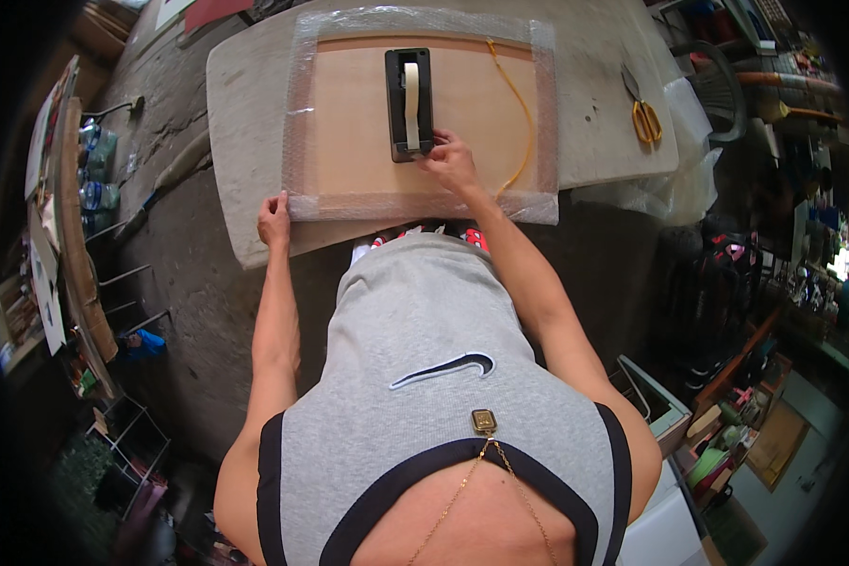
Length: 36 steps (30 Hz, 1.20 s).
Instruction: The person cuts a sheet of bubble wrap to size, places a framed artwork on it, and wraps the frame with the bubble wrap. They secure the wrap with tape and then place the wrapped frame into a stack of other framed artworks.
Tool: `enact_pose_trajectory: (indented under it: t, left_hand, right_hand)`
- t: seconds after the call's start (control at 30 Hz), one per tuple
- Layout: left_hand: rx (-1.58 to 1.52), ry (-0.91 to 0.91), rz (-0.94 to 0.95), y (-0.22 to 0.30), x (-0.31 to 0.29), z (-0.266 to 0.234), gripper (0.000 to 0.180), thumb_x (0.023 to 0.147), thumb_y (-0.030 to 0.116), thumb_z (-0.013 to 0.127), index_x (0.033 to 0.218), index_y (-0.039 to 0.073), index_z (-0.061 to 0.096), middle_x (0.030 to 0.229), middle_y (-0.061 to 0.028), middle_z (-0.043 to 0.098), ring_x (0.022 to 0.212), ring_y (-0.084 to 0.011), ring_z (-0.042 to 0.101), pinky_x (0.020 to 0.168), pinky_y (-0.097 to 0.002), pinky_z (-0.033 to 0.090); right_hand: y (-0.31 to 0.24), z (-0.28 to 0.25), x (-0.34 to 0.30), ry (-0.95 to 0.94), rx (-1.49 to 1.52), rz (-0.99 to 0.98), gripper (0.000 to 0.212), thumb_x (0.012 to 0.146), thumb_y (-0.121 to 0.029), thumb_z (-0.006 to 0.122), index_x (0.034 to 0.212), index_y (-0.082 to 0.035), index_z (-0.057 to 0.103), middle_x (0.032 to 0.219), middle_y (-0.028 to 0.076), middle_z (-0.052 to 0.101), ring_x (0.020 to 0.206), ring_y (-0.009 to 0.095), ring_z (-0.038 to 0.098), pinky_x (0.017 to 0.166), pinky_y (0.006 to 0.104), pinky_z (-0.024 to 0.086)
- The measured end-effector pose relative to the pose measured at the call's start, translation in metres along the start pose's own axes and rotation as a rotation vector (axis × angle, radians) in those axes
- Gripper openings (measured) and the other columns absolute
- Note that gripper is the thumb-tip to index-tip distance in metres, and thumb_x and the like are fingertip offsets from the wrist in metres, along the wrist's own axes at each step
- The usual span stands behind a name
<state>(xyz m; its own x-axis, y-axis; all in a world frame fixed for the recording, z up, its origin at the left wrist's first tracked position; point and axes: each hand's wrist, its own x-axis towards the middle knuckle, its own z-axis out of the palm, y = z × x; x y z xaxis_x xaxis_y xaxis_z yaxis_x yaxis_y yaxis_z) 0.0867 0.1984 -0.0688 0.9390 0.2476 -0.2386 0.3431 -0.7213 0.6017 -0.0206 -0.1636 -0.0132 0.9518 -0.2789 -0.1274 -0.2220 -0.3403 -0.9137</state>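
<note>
A black tape dispenser (395, 104) holding a roll of pale tape (411, 94) stands on a flat wooden panel (349, 113). Clear bubble wrap (302, 123) runs around the panel's edges. My right hand (451, 162) is closed at the dispenser's near right corner, fingers along its side and end; any tape end between them is too small to make out. At the near left corner of the wrapped panel, my left hand (274, 220) pinches the bubble wrap edge. A yellow cord (526, 118) lies curved across the panel, right of the dispenser.
Beneath the panel is a pale worktable (594, 132) with rounded corners. Scissors with yellow handles (645, 123) lie on its right side. Clear plastic sheeting (684, 170) hangs by the right edge, near a dark green chair (722, 90). Leaning boards (75, 236) stand at left.
</note>
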Motion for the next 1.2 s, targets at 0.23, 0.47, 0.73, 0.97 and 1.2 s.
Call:
enact_pose_trajectory:
  t: [0.23, 0.47, 0.73, 0.97, 1.2]
  left_hand:
    - [0.012, 0.018, 0.014, 0.0, -0.001, 0.003, 0.038, 0.08, 0.05, 0.062, 0.089, 0.014, 0.068, 0.084, -0.005, 0.068, 0.081, -0.0221, 0.063, 0.074, -0.0361, 0.047]
    - [0.108, 0.08, -0.008, 0.001, 0.001, 0.008, 0.039, 0.08, 0.053, 0.06, 0.089, 0.015, 0.068, 0.086, -0.0062, 0.068, 0.084, -0.0266, 0.063, 0.074, -0.0388, 0.046]
    - [0.103, 0.093, -0.006, 0.0, 0.003, 0.009, 0.04, 0.08, 0.052, 0.06, 0.089, 0.013, 0.067, 0.087, -0.0073, 0.068, 0.084, -0.0274, 0.063, 0.075, -0.039, 0.046]
    - [0.078, 0.083, -0.041, 0.001, 0.001, 0.01, 0.04, 0.081, 0.05, 0.061, 0.089, 0.011, 0.067, 0.088, -0.0073, 0.068, 0.085, -0.0255, 0.063, 0.076, -0.0376, 0.045]
    - [0.088, 0.123, -0.06, 0.0, 0.0, 0.012, 0.039, 0.081, 0.05, 0.061, 0.09, 0.012, 0.068, 0.088, -0.006, 0.069, 0.086, -0.0248, 0.063, 0.078, -0.0373, 0.045]
  right_hand:
    - [0.007, -0.034, -0.061, 0.435, -0.219, -0.249, 0.008, 0.069, -0.013, 0.07, 0.076, -0.01, 0.073, 0.121, 0.016, 0.055, 0.114, 0.036, 0.049, 0.099, 0.0404, 0.038]
    - [0.077, -0.087, -0.137, 1.41, 0.253, 0.484, 0.021, 0.08, -0.024, 0.07, 0.094, -0.008, 0.071, 0.104, 0.009, 0.062, 0.1, 0.024, 0.057, 0.09, 0.0358, 0.043]
    - [0.106, -0.089, -0.153, 1.263, 0.961, 0.519, 0.023, 0.083, -0.019, 0.07, 0.101, -0.005, 0.067, 0.089, 0.001, 0.065, 0.073, 0.011, 0.06, 0.058, 0.0247, 0.047]
    - [0.103, -0.091, -0.148, 1.264, 0.563, 0.554, 0.031, 0.079, -0.012, 0.073, 0.107, 0.001, 0.065, 0.088, 0.004, 0.066, 0.068, 0.012, 0.06, 0.06, 0.0237, 0.049]
    - [0.107, -0.124, -0.164, 0.983, 0.591, 0.564, 0.027, 0.084, -0.019, 0.068, 0.101, 0.001, 0.063, 0.078, 0.006, 0.065, 0.061, 0.013, 0.06, 0.055, 0.0279, 0.052]
